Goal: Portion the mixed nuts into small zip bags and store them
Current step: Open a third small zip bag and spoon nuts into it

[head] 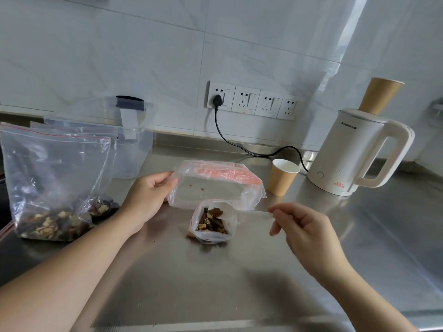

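My left hand point(146, 197) grips the left edge of the pack of empty zip bags point(215, 185), whose long axis runs left to right across the steel counter point(239, 283), while my right hand point(304, 226) pinches a fresh small bag point(254, 213) drawn out to the right. The filled small bag point(212, 222) stands open between both hands, just near of the pack, and the big nut bag point(52, 178) sits far left, closer to my left hand. The only writing I can make out is a brand on the kettle point(354, 152), too blurred to read surely.
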